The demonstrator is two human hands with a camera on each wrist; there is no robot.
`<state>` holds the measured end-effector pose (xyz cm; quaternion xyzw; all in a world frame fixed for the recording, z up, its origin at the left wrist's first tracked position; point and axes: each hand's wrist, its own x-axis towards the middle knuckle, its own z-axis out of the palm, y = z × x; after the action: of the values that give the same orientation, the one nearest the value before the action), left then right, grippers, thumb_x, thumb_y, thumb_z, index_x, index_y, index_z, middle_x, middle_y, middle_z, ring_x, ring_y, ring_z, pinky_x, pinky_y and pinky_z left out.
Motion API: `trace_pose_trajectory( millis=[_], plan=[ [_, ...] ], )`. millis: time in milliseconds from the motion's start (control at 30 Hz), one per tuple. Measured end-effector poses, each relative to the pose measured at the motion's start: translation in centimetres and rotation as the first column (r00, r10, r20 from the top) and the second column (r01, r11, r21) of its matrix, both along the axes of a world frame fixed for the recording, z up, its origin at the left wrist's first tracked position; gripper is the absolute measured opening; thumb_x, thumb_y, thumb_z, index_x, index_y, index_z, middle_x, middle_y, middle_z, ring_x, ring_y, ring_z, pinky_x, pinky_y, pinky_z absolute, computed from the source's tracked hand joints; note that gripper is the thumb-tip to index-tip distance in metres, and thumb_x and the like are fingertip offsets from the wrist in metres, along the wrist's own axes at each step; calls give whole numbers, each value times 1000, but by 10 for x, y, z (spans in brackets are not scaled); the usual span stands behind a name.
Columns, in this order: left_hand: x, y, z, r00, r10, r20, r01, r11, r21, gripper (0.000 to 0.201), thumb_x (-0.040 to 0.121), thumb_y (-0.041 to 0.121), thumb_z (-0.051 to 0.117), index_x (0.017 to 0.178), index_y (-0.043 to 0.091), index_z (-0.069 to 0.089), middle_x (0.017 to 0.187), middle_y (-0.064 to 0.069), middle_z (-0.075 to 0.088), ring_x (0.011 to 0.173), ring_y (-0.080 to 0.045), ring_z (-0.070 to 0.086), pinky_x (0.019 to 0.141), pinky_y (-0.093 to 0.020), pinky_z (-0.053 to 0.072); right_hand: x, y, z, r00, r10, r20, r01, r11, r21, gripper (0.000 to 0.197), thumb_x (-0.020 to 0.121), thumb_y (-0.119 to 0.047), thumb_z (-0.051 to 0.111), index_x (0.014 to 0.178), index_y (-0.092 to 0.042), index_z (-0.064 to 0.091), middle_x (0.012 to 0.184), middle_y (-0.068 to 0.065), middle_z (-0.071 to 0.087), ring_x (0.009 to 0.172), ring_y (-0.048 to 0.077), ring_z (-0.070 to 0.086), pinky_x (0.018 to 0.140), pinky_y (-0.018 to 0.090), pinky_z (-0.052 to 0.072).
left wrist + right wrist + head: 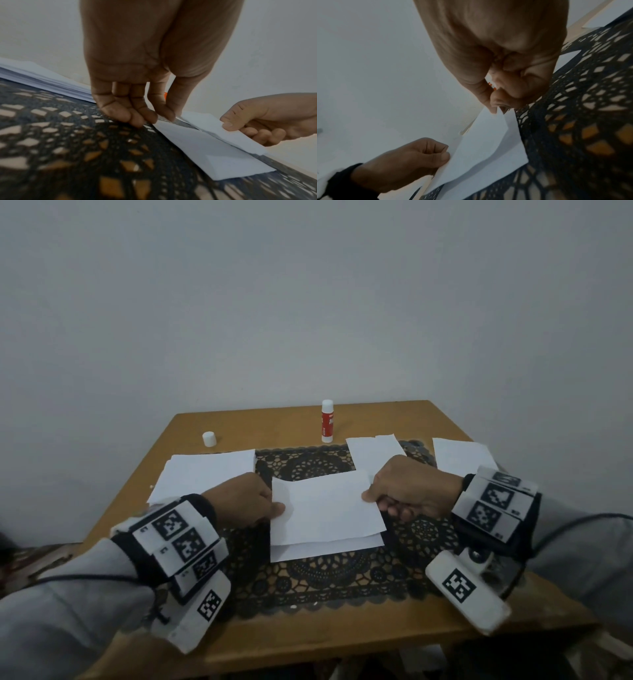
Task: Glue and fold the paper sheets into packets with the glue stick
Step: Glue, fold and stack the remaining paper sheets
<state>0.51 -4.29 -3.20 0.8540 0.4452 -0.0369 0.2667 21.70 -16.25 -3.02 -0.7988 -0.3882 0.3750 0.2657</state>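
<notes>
As both thumbs pinched its side edges, the left hand (248, 501) and right hand (407, 491) folded the paper (325, 508) over (glue stick (327, 422) parked uncapped behind).

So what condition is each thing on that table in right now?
Glue stick: upright, uncapped, untouched.
Cap: off, standing apart from the stick.
Paper sheet: partly folded, top flap lifted over the lower layer.
Left hand: pinches the sheet's left edge.
Right hand: pinches the sheet's right edge.
Paper stack: flat, unfolded.
Papers on the right: lying flat.
Lace mat: spread flat on the table.
</notes>
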Motion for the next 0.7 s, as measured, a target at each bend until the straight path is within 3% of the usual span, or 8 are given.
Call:
trace_pose_trajectory(
  millis=[200, 433, 700],
  plan=[
    [0, 4, -3, 999, 6, -38, -6, 1000, -1, 38, 91, 32, 61, 62, 7, 56, 66, -4, 52, 59, -12, 45, 59, -23, 35, 5, 2, -3, 997, 76, 33, -76, 997, 10, 26, 88, -14, 69, 66, -5, 58, 54, 3, 57, 41, 10, 46, 39, 20, 34],
    [-2, 4, -4, 999, -27, -43, 27, 1000, 2, 43, 86, 29, 68, 51, 12, 49, 53, 0, 43, 50, -10, 36, 54, -24, 30, 9, -4, -13, 969, 207, 136, -214, 976, 40, 24, 89, -19, 69, 72, -4, 63, 62, 4, 65, 49, 9, 55, 45, 19, 41],
    [-2, 1, -6, 999, -34, -35, 35, 999, 11, 38, 84, 27, 71, 50, 17, 57, 53, 4, 51, 52, -8, 43, 54, -21, 35, 11, -7, -16, 954, 251, 165, -263, 963, 55, 24, 89, -19, 69, 72, -4, 63, 64, 5, 66, 50, 8, 58, 48, 18, 45]
  ],
)
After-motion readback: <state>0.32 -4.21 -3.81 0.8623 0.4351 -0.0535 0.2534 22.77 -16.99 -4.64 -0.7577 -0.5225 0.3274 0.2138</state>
